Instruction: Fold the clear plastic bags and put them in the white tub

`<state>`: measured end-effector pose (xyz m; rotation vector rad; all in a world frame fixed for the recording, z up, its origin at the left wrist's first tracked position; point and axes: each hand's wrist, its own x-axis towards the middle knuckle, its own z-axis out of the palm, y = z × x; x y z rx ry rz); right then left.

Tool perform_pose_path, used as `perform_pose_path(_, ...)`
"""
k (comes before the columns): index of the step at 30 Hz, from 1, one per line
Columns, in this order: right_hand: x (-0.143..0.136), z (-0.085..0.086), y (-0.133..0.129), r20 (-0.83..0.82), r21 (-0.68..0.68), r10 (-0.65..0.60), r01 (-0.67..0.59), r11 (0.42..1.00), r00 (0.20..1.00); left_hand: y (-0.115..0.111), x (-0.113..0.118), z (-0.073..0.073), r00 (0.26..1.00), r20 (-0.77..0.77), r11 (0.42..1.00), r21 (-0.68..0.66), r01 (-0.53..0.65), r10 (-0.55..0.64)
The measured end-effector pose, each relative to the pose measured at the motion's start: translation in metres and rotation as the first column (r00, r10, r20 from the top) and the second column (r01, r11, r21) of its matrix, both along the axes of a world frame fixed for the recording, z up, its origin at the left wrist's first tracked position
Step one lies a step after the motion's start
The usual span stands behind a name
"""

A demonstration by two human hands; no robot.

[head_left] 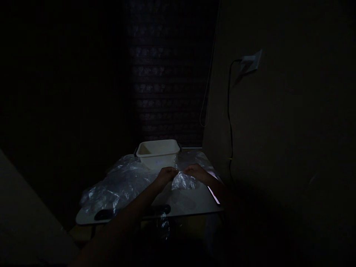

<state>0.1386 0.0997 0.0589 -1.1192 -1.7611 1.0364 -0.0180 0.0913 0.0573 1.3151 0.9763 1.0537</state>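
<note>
The wall (292, 129) forms the largest surface, rising to the right of the grip in deep shade. A horizontally banded window covering (150, 89) hangs beyond the grip, with a thin looped pull cord (204, 111) at its right edge. The pale table (189, 204) extends under the grip; its rounded front edge lies on the near side, with dark oval shapes along it.

A heap of clear plastic film (119, 185) spreads across the tabletop to the left of the grip. A white tub (155, 161) stands upright on the table, beyond the grip and slightly to its left (its open mouth faces up; its contents cannot be made out). A dark power cord (229, 104) runs down the wall, to the right of the grip, from a wall outlet (251, 61) positioned well above it.

The left hand (167, 174) and right hand (197, 172) meet over the table, fingertips near one another. Both grips are closed: thumb and fingers of each pinch the upper edge of a clear plastic piece (183, 181). The piece hangs crumpled directly below the fingertips, on the near side of the tub. A slim device with a lit screen (214, 194) lies to the right of the grip, partly covered by the right forearm.
</note>
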Motion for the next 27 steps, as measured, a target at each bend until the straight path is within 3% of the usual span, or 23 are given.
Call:
perform_pose_path(7,-0.0038,0.0043,-0.0019,-0.029,0.000,-0.055,0.055,0.998,0.998,0.0010,0.0014,0.0009,0.996,-0.011,0.995,0.051,-0.086,0.087)
perform_pose_path(12,-0.0028,0.0060,-0.0053,-0.071,-0.072,-0.059,0.054,0.996,0.996,0.0006,0.0001,0.0010,0.990,0.003,0.988,0.070,-0.139,0.140)
perform_pose_path(18,0.0018,0.0039,-0.0032,-0.195,-0.141,-0.116,0.089,0.986,0.974,-0.0034,-0.0001,0.0027,0.997,0.035,0.998,-0.008,-0.066,0.067)
perform_pose_path(23,0.0011,0.0039,-0.0022,-0.349,-0.195,-0.107,0.040,0.980,0.931,-0.0030,-0.0001,0.0012,0.986,0.046,0.986,0.041,-0.164,0.162)
perform_pose_path(27,-0.0035,0.0027,0.0011,-0.335,-0.202,-0.122,0.055,0.978,0.934,-0.0017,-0.0013,0.0017,0.976,0.070,0.977,0.052,-0.208,0.204)
